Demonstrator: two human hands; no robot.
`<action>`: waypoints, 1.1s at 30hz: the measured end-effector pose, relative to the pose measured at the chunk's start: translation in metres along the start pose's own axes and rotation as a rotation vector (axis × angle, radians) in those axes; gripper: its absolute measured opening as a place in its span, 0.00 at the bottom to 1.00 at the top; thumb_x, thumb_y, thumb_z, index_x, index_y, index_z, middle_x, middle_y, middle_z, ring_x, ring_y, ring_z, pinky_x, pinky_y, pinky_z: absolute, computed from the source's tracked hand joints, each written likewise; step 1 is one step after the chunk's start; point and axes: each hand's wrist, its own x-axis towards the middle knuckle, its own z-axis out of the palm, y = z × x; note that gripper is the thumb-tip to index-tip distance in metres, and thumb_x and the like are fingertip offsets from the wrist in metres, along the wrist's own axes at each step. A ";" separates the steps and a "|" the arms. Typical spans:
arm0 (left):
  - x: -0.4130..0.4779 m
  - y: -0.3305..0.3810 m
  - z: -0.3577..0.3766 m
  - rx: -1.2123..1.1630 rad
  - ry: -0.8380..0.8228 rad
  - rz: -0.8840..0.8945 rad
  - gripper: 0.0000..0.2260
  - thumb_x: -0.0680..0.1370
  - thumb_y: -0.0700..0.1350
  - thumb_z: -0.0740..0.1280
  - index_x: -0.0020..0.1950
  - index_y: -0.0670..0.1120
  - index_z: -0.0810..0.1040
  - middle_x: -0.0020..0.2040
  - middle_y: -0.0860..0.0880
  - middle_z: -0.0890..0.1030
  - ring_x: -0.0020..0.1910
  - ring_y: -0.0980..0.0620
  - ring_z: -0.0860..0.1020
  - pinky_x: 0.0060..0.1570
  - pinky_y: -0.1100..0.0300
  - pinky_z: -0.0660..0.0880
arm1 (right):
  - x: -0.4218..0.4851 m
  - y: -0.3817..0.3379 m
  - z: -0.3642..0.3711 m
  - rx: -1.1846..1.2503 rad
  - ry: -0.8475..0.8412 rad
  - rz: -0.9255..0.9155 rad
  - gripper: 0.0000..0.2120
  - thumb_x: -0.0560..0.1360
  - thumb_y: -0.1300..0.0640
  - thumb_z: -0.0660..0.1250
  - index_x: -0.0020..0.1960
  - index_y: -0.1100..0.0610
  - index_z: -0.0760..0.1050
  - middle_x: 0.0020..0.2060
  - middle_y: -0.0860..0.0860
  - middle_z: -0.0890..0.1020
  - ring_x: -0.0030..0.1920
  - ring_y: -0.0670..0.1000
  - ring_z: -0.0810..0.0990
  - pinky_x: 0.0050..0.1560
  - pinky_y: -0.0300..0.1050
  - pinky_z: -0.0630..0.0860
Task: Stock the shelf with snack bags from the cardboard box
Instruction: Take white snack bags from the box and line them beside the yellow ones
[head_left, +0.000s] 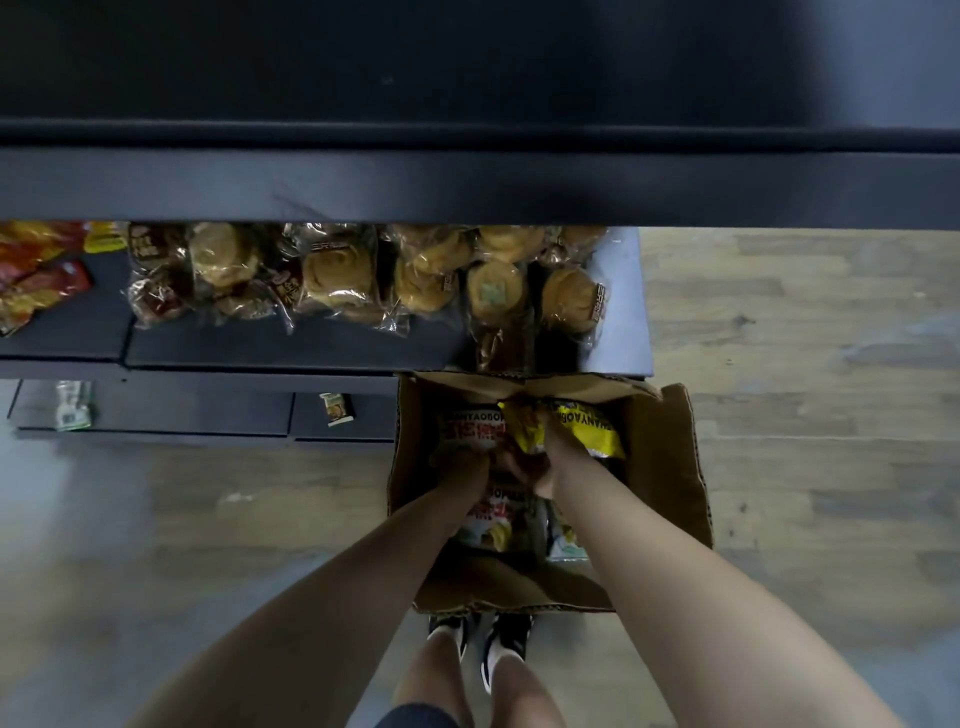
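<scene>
Down in the cardboard box (670, 467) on the floor (805, 415), glossy snack bags (498, 519) lie piled (white-red, yellow). The right hand (550, 462) grips a crumpled yellow bag (576, 428); the left hand (467, 467) curls among them, hold unclear.

Kit check, top-down. Left hand (467, 467) and right hand (548, 465) are bare, and my forearms are bare up to the near edge. Dark fabric shorts hem (415, 719) sits at the near edge, with bare legs beyond it. Black low-top sneakers with white trim: left shoe (451, 631), right shoe (515, 631). White ankle socks (502, 657) show above both; detail is blurred.
</scene>
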 end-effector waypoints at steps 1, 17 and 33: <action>-0.001 0.002 -0.002 -0.011 -0.001 0.005 0.21 0.80 0.49 0.60 0.68 0.37 0.70 0.62 0.37 0.76 0.59 0.38 0.77 0.50 0.52 0.77 | -0.001 0.000 0.000 0.035 -0.003 0.016 0.16 0.77 0.46 0.65 0.55 0.59 0.74 0.48 0.57 0.81 0.40 0.53 0.81 0.25 0.41 0.79; -0.026 0.015 -0.020 -0.030 -0.209 0.080 0.39 0.69 0.59 0.71 0.74 0.46 0.61 0.72 0.45 0.68 0.71 0.44 0.67 0.68 0.51 0.64 | -0.055 0.036 -0.047 -0.882 -0.354 -0.067 0.16 0.74 0.62 0.70 0.61 0.55 0.77 0.57 0.54 0.81 0.57 0.52 0.78 0.59 0.49 0.76; -0.026 0.001 -0.016 -0.161 0.089 0.108 0.28 0.78 0.62 0.57 0.72 0.46 0.66 0.67 0.42 0.72 0.65 0.41 0.71 0.62 0.50 0.69 | -0.052 0.037 -0.035 -0.721 -0.155 -0.439 0.27 0.81 0.41 0.53 0.73 0.57 0.64 0.71 0.54 0.70 0.70 0.55 0.68 0.69 0.46 0.64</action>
